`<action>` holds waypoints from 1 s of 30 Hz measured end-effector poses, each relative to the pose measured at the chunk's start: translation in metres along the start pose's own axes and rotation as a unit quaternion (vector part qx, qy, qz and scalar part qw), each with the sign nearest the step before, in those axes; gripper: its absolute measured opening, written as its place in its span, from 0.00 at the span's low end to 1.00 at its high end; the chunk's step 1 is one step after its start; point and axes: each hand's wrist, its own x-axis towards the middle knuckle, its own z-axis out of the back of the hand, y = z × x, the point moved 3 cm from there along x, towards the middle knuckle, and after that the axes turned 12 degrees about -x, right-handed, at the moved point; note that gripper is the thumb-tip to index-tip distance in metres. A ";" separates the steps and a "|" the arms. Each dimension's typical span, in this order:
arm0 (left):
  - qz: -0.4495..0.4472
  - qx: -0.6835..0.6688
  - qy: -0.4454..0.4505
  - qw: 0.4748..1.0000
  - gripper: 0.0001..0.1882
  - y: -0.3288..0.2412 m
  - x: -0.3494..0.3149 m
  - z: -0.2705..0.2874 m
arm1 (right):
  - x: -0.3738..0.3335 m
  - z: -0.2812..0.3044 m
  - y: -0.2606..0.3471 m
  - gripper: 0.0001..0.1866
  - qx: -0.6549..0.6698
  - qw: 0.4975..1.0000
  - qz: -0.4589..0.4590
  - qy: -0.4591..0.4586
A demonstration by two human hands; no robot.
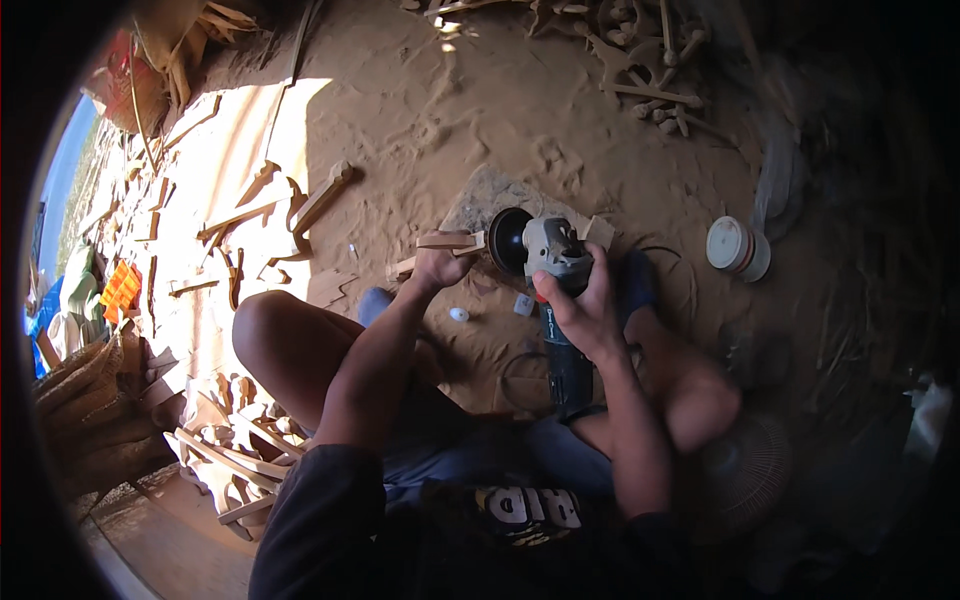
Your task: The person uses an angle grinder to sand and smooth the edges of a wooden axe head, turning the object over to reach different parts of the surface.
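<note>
My left hand (438, 270) is closed around a pale, shaped wooden piece (447, 241), whose right end reaches the grinder's disc. Contact between the wood and the disc cannot be made out for certain. In my right hand (585, 310) is an angle grinder (553, 247), gripped around its grey metal head. Its dark body (568, 372) points back toward my lap, and the round black disc (509, 242) faces left. Behind the tool lies a flat, dust-covered slab (488, 190). A small wooden block (600, 231) sits just right of the grinder head.
Dusty ground surrounds my bent legs. Loose wooden parts (322, 197) lie in the sunlit patch at left, with a heap of curved pieces (232, 455) beside my left knee. More wooden parts (655, 97) are piled far right. A white tub (728, 243) stands right.
</note>
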 end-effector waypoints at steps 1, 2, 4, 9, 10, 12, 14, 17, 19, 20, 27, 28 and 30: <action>0.010 0.023 0.008 1.000 0.11 0.003 -0.002 0.001 | 0.001 -0.002 0.005 0.37 -0.002 1.000 -0.003 0.007; 0.020 0.046 0.016 0.999 0.11 0.005 -0.005 0.002 | 0.003 -0.004 0.010 0.36 0.012 0.999 -0.023 0.030; 0.039 0.052 0.013 0.998 0.12 0.006 -0.008 0.001 | 0.004 -0.005 0.020 0.35 0.024 0.997 -0.045 0.056; 0.066 0.080 0.022 0.994 0.12 0.006 -0.007 0.003 | 0.006 -0.010 0.029 0.37 -0.026 0.997 -0.028 0.067; 0.068 0.079 0.020 0.994 0.12 0.007 -0.007 0.003 | 0.006 -0.010 0.029 0.37 -0.037 0.997 -0.020 0.065; 0.061 0.060 0.017 0.996 0.12 0.006 -0.007 0.002 | 0.008 -0.009 0.023 0.39 -0.078 0.996 -0.013 0.036; 0.069 0.061 0.008 0.996 0.12 0.005 -0.007 0.000 | 0.011 -0.008 0.019 0.40 -0.081 0.996 -0.012 0.030; 0.081 0.070 0.003 0.994 0.13 0.007 -0.009 0.002 | 0.010 -0.009 0.027 0.41 -0.097 0.995 -0.018 0.034; 0.084 0.078 0.008 0.993 0.13 0.008 -0.009 0.002 | 0.008 -0.011 0.029 0.42 -0.109 0.993 -0.025 0.042; 0.078 0.078 0.009 0.994 0.13 0.007 -0.009 0.002 | 0.008 -0.012 0.027 0.43 -0.128 0.991 -0.010 0.031; 0.077 0.100 0.005 0.992 0.12 0.010 -0.013 0.001 | 0.012 -0.007 0.020 0.46 -0.115 0.993 -0.026 0.013; 0.076 0.097 0.006 0.992 0.12 0.009 -0.012 0.000 | 0.010 -0.007 0.020 0.46 -0.117 0.993 -0.027 0.011; 0.055 0.077 -0.001 0.996 0.12 0.007 -0.008 -0.002 | 0.007 -0.010 0.024 0.46 -0.139 0.990 0.011 0.016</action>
